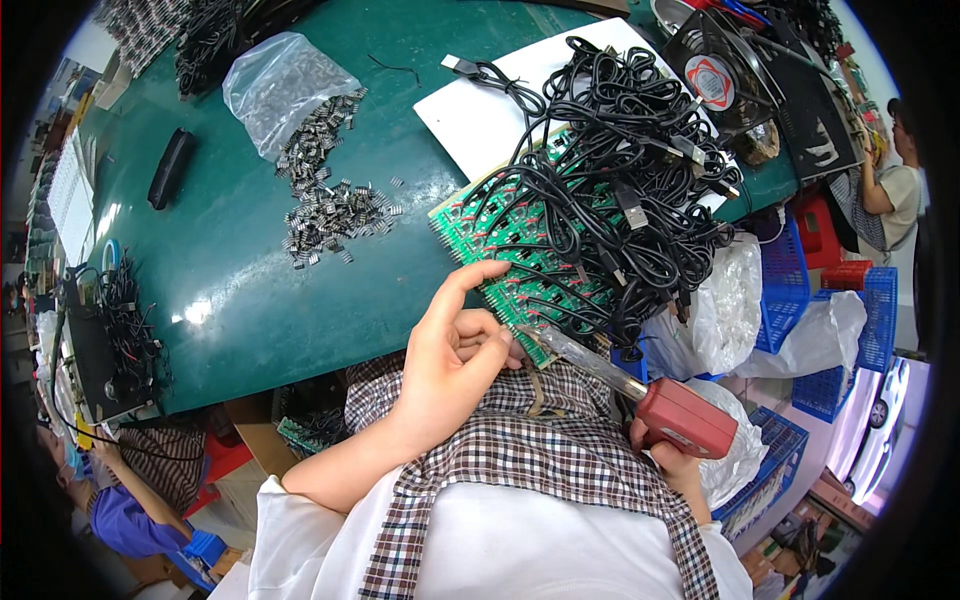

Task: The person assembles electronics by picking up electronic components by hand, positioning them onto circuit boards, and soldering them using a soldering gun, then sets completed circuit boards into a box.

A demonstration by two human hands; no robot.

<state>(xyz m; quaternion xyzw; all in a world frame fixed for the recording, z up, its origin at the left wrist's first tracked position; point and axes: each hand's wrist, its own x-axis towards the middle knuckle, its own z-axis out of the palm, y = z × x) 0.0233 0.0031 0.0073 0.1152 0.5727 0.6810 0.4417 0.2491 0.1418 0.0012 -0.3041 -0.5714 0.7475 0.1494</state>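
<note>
My left hand point(450, 350) is at the near left edge of a green circuit-board panel point(455, 225). Its index fingertip reaches the panel's edge, while the thumb and the curled fingers close together just below; whatever they pinch is hidden. In my right hand point(675, 465) is a soldering iron point(685, 418) with a blocky red handle. Its metal shaft points up and left, and the tip comes to the panel edge beside my left thumb. Black cables point(610, 180) with USB plugs lie heaped over the panel, several of their ends running to the boards.
Loose small metal connectors point(335, 215) spill from a clear plastic bag point(285, 85) on the green table point(240, 340). A black bar-shaped object point(172, 168) lies left. A fan point(715, 80) stands far right, above blue baskets point(785, 285). Other people work at both sides.
</note>
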